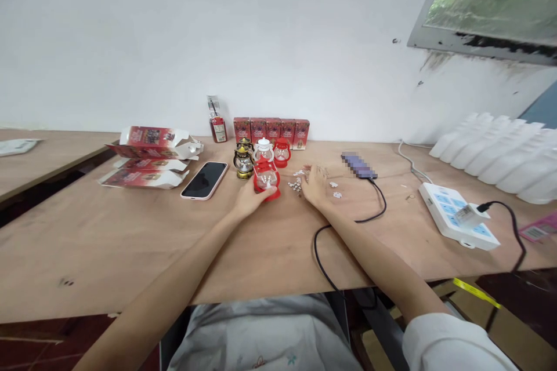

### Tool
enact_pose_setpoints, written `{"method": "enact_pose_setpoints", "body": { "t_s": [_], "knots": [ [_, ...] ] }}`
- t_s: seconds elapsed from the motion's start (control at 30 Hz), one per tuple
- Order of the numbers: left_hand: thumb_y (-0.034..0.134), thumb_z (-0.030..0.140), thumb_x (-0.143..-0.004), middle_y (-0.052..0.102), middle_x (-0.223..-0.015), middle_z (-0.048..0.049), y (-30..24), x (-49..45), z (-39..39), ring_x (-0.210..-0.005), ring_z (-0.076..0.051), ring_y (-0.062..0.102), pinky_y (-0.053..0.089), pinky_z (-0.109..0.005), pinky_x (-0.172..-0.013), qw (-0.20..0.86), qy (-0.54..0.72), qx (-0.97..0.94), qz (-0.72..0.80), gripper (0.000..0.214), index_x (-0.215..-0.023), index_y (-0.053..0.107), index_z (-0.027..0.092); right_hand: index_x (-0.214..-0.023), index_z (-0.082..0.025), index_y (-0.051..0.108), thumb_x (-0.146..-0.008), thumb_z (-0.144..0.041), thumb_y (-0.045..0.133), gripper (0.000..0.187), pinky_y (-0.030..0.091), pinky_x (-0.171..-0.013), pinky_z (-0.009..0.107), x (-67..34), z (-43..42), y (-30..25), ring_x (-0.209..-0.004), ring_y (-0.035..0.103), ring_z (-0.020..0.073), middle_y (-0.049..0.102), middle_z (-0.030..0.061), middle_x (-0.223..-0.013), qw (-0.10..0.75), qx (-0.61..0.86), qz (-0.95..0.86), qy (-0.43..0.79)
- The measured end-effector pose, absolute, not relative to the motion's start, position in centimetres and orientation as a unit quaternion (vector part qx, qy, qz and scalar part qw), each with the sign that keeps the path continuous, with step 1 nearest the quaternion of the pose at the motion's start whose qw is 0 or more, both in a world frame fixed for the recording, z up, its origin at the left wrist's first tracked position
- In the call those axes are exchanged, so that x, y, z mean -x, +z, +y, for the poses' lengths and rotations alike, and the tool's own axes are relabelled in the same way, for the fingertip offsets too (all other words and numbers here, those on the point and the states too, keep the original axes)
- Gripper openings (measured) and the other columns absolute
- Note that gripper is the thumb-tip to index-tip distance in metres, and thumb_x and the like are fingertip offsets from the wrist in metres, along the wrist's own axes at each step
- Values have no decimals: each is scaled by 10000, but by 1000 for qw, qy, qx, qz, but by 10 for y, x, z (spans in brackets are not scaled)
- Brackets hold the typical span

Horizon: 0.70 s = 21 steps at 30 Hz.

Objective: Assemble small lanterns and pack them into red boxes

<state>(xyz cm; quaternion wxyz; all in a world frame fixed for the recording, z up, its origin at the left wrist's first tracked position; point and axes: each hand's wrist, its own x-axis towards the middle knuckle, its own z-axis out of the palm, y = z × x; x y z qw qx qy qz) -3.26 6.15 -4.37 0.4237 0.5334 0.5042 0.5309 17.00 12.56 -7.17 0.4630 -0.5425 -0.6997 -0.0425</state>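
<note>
red lantern (267, 178) gripped in left hand (251, 198), mid-table (130, 243); top toward wall, base toward wearer and slightly right, long axis tilted. right hand (315, 185) palm-down beside white bits (296, 186); cannot tell if pinching any. table tan, wood-like. wall (174, 40) white, scuffed beneath window (496, 6) at right.

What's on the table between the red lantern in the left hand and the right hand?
In the head view, a loose scatter of small pale pieces lies between the red lantern and the right hand.
</note>
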Motion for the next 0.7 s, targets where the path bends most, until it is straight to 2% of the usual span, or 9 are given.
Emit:
{"method": "enact_pose_setpoints", "body": {
  "t_s": [0.1,0.2,0.37,0.53,0.6,0.7],
  "knots": [
    [840,390,-479,662,-1083,-105,-45,31,58,-1129,-364,527,309,-475,-1029,300,473,-628,541,623,-1041,629,222,-988,-129,501,-812,-138,418,195,378,-904,458,-168,124,-71,-996,523,271,616,148,-1021,466,534,-704,-41],
    [844,392,-452,621,-1167,-126,-44,31,57,-1250,-422,392,159,-543,-1080,269,440,-652,556,679,-1065,610,220,-1016,-126,507,-840,-167,405,208,397,-886,459,-163,117,-68,-1012,517,281,600,155,-1036,480,513,-710,-50],
    [863,410,-367,565,-1233,-155,-39,64,61,-1251,-470,347,150,-589,-1054,209,349,-733,545,862,-1158,572,229,-1063,-137,506,-871,-185,394,228,395,-899,480,-156,103,-61,-1049,498,279,566,162,-1084,539,448,-708,-86],
    [749,371,-569,384,-1407,-213,-5,154,70,-1279,-455,298,217,-602,-1011,-51,251,-742,619,907,-1358,361,148,-1133,-158,474,-858,-173,434,278,396,-912,498,-149,89,-61,-1114,479,289,498,170,-1191,559,349,-730,-178],
    [648,385,-701,356,-1426,-225,16,193,80,-1310,-436,254,193,-603,-1024,-151,245,-713,639,797,-1368,323,97,-1156,-185,463,-833,-178,486,324,405,-915,496,-143,82,-64,-1145,462,294,469,158,-1224,567,289,-740,-219],
    [560,464,-789,284,-1460,-258,39,239,101,-1348,-415,194,146,-626,-1038,-233,228,-697,639,759,-1340,291,16,-1139,-252,470,-789,-185,548,365,402,-949,492,-131,73,-71,-1135,472,272,481,108,-1187,574,202,-753,-249]
  ]
}}
